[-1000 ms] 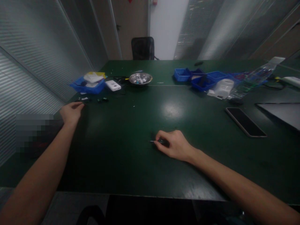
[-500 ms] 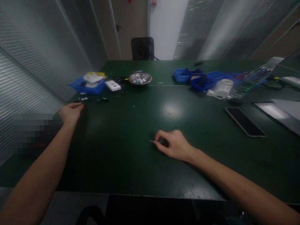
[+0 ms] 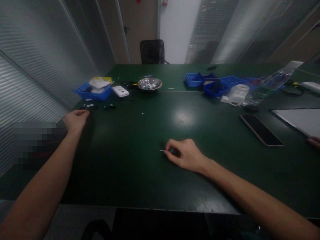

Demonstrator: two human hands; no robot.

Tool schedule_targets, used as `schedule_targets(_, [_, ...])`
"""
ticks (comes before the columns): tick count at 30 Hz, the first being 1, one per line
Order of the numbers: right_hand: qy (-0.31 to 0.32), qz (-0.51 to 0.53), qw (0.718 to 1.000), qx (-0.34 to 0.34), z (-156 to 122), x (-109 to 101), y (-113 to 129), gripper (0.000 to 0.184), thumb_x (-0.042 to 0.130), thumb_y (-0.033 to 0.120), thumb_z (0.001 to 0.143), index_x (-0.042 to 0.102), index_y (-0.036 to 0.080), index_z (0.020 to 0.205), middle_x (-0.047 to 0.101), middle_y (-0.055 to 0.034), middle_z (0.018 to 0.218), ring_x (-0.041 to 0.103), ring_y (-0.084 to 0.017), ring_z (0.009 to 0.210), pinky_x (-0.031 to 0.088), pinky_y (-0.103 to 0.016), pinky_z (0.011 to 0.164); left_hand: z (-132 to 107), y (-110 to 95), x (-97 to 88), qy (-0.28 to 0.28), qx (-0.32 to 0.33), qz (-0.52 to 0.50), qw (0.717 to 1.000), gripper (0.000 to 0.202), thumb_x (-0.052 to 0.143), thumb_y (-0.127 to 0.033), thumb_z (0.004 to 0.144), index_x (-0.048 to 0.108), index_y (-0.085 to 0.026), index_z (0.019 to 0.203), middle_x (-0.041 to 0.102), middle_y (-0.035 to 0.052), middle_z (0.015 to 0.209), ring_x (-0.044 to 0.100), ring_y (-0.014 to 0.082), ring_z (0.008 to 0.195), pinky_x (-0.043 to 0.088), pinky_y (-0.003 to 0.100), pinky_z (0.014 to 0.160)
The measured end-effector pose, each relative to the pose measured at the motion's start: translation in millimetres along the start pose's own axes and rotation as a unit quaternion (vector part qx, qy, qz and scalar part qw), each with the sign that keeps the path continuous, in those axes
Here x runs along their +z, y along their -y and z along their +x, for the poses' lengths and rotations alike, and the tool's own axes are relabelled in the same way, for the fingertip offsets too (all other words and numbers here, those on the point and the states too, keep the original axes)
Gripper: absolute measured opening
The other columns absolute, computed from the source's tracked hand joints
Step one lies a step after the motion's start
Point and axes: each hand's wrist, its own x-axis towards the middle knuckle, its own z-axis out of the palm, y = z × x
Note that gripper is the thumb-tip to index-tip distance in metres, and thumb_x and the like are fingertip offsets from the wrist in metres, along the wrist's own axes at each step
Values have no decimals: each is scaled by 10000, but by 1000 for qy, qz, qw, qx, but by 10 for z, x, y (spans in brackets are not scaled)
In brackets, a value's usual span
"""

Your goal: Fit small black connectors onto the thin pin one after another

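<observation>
My right hand (image 3: pixel 186 155) rests on the green table (image 3: pixel 130 150) at the centre, thumb and forefinger pinched together. Between them is a small dark piece (image 3: pixel 174 151) with a thin pale tip (image 3: pixel 162 150) poking out to the left. Most of it is hidden by the fingers, so its kind does not show. Far to the left, my left hand (image 3: pixel 75 120) lies near the table's side edge with its fingertips pressed together. What they hold, if anything, is hidden. Small dark parts (image 3: pixel 109 107) and white scraps (image 3: pixel 90 105) lie just beyond it.
Farther back stand a blue tray (image 3: pixel 93 94), a white device (image 3: pixel 120 91), a metal bowl (image 3: pixel 149 84) holding small parts and several blue bins (image 3: pixel 193 80). On the right are a tilted plastic bottle (image 3: pixel 271 83), a phone (image 3: pixel 261 130), a white sheet (image 3: pixel 302 120) and another person's fingers (image 3: pixel 314 142).
At the right edge, another person's fingers have come into view by the white sheet, and the sheets there lie differently. Both my hands have stayed in place.
</observation>
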Motion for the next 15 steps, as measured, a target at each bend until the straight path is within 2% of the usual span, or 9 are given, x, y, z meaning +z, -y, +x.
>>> schedule_targets(15, [1,-5,1000,4,-3,-2,3,240,529,395,964,659,198,1002,613,25,632,512,-103,531,325,-249,569,49,58,42,3,18,18,1000,396,730,-406,800,793,-157,1102,751,79,878,600,168,651,491,282,709])
